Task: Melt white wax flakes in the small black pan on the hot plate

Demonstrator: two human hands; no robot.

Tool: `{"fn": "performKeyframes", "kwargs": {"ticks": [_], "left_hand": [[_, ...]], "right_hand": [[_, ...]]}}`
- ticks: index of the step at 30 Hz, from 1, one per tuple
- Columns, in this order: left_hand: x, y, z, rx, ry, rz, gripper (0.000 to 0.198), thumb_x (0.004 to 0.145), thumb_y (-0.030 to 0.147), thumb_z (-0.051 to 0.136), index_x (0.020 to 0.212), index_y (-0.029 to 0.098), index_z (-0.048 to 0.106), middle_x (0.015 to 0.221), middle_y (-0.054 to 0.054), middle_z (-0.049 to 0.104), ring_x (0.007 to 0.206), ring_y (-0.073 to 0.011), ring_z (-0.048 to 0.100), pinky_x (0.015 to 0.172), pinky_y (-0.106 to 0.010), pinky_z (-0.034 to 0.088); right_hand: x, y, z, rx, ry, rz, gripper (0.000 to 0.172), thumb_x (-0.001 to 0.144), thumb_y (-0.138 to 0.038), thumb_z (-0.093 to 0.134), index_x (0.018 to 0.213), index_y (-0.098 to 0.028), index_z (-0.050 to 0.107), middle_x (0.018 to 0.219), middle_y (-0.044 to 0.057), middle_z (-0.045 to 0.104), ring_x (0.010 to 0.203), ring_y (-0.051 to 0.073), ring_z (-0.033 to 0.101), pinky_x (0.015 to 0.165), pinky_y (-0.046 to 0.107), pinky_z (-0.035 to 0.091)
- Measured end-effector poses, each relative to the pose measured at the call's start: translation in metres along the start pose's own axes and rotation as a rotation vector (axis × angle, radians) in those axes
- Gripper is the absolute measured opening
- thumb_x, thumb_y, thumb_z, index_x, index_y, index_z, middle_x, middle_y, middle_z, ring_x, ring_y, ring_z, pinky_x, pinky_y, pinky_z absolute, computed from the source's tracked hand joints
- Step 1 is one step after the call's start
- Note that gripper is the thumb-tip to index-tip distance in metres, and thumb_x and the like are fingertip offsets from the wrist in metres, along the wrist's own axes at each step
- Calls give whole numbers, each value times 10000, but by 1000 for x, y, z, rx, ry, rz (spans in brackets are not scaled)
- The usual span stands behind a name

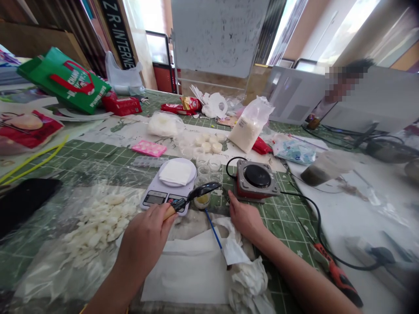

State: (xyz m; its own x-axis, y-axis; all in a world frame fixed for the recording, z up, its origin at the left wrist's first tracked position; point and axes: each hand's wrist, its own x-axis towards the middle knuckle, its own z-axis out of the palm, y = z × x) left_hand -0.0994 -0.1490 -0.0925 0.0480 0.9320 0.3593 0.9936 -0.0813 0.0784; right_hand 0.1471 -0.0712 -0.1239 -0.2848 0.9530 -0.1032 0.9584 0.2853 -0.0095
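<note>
My left hand point(147, 237) is closed around the wooden handle of a small black ladle point(204, 189). The ladle's bowl is above a small round container point(202, 201) with yellowish contents. To the right, my right hand point(245, 216) has its fingers curled, with the fingertips at a thin dark thing I cannot make out, beside the small electric hot plate point(257, 176). A white kitchen scale point(153, 198) with folded white paper point(176, 171) on it stands behind the ladle's handle. A blue stick point(214, 231) leans from the container toward white tissue point(234, 250).
Off-white flakes point(98, 222) lie on plastic at left, near a black phone-like slab point(26, 205). Several small clear cups, a pink mold point(149, 148) and a bag of pale granules point(250, 126) stand farther back. The hot plate's cord point(319, 218) runs right; another person point(322, 107) is behind.
</note>
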Motion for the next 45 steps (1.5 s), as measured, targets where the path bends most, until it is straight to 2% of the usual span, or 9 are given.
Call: {"fn": "performKeyframes", "kwargs": {"ticks": [9,15,17,19,21,24,31,41,45], "left_hand": [[1,1,2,12,-6,-1,286,853,368,367,960,165,539,850,-61,618,749,-202,566,629,-300,392],[2,2,-1,-1,-47,-27,292,851,363,361,983,172,538,865,-51,620,751,-197,565,624,-299,391],[2,3,-2,-7,-49,-28,288,849,362,367,981,171,538,863,-49,620,753,-195,566,630,-297,391],[2,3,-2,-6,-42,-31,286,848,362,370,979,170,537,869,-48,621,755,-193,568,629,-293,391],[2,4,-2,-1,-35,-36,285,847,368,370,974,176,539,878,-48,623,756,-189,571,625,-285,390],[1,4,0,12,-29,-43,285,848,373,366,968,182,540,879,-50,626,752,-186,574,620,-275,383],[0,6,-1,-7,-16,-49,274,848,371,372,938,178,543,846,-44,632,729,-183,576,606,-266,371],[-1,8,-5,-140,-148,-255,287,820,414,384,855,207,579,748,-25,649,655,-162,584,536,-221,344],[2,10,-13,-281,-233,-324,306,811,429,380,797,207,591,676,-14,628,611,-150,561,520,-212,338]], "right_hand": [[3,7,-7,97,-62,-66,471,871,-330,253,1333,-250,292,864,103,679,741,240,632,638,308,419],[11,18,-9,682,-76,19,467,834,-381,353,1233,-168,468,1123,126,581,1018,237,527,851,330,363],[13,20,-7,787,-89,35,456,830,-382,359,1194,-151,505,1023,112,624,929,208,560,797,304,396],[15,20,-4,863,-120,60,450,833,-390,346,1168,-148,522,763,67,652,689,165,584,650,273,431],[14,19,-1,960,-153,97,445,833,-390,338,1164,-152,516,557,5,579,469,117,498,495,231,397],[12,18,3,1110,-192,157,447,832,-388,328,1189,-164,477,502,-33,514,340,75,349,360,196,281],[6,14,-1,1362,-225,247,428,799,-393,397,1160,-174,468,525,-49,477,346,48,306,336,170,201],[-9,3,-17,1524,-202,251,464,767,-412,454,1164,-171,452,531,-54,474,346,44,314,326,167,204],[-14,-10,-29,1349,-89,133,470,807,-431,387,1203,-182,438,574,-32,490,399,63,368,381,188,304]]}}
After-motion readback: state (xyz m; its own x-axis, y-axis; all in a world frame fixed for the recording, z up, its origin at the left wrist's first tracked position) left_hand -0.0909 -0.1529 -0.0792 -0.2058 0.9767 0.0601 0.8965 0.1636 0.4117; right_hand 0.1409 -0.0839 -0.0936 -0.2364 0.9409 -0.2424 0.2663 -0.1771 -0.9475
